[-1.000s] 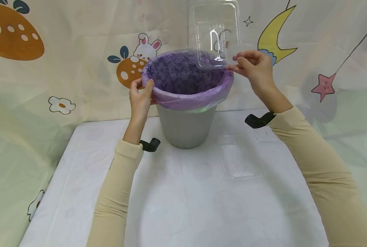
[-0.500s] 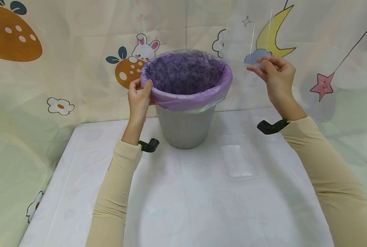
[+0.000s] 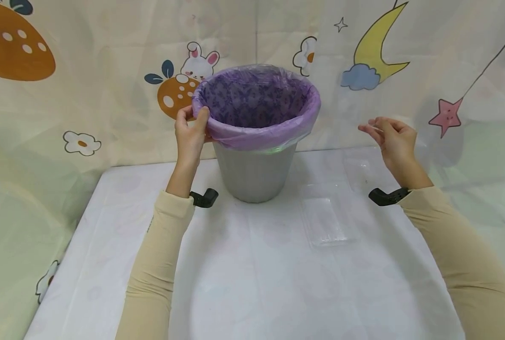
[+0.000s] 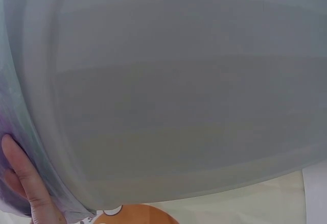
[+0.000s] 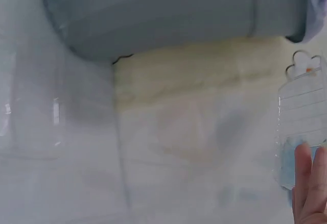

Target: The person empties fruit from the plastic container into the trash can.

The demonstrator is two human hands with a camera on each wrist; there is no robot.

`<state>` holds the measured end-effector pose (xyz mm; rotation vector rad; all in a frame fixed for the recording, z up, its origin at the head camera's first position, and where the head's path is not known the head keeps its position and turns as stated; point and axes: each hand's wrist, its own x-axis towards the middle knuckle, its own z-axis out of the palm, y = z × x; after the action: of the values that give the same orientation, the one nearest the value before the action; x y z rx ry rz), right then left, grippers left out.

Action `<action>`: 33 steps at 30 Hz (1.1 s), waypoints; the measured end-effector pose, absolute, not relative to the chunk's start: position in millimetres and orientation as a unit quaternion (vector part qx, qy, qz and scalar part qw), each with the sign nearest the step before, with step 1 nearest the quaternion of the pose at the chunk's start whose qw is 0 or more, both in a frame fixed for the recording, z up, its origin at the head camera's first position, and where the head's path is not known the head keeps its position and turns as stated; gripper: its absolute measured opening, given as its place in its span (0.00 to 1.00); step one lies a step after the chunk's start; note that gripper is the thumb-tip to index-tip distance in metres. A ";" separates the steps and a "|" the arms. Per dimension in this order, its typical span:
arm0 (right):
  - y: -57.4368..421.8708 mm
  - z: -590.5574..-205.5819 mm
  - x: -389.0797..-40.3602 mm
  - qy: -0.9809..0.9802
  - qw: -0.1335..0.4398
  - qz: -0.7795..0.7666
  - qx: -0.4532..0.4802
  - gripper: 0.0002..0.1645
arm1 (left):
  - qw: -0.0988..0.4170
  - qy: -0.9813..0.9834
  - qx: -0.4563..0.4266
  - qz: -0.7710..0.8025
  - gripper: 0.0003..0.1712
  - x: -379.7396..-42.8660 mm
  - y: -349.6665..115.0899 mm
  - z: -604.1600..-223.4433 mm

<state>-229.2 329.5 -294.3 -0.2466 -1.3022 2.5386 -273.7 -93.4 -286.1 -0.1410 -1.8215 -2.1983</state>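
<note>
A grey bin (image 3: 256, 174) stands upright at the back of the table, lined with a purple plastic bag (image 3: 261, 139) folded over its rim. My left hand (image 3: 190, 137) grips the bagged rim at the left, thumb on the outside. To the right of the bin, my right hand (image 3: 394, 141) is raised above the table, pinching a clear plastic container (image 5: 301, 106). Its ridged wall shows beyond the fingers (image 5: 303, 168) in the right wrist view; in the head view it is almost invisible against the cloth.
Another clear plastic container (image 3: 326, 219) lies on the white table (image 3: 252, 274) to the right of the bin. Behind it is a further faint clear plastic piece (image 3: 358, 170). A printed cloth backdrop (image 3: 124, 94) hangs right behind the bin.
My right hand has carried the clear container from over the bin's right rim to the right, then lowered. My left hand has kept its grip on the rim.
</note>
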 end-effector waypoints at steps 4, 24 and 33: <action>338.5 -318.0 -227.4 -0.463 0.141 0.869 -0.107 0.08 | 0.141 -0.632 -0.045 -0.761 0.27 -273.2 -94.5 -286.3; 319.2 -377.8 -236.8 -0.616 -0.026 0.782 -0.092 0.07 | 0.149 -0.624 -0.053 -0.765 0.27 -272.9 -97.3 -285.9; 319.0 -388.0 -239.6 -0.672 -0.065 0.727 -0.122 0.22 | 0.145 -0.633 -0.057 -0.759 0.27 -274.7 -95.0 -286.9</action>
<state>-239.6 319.0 -388.0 -0.4003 -2.2042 2.3854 -274.7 -95.0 -286.9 -0.1644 -1.8226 -2.1856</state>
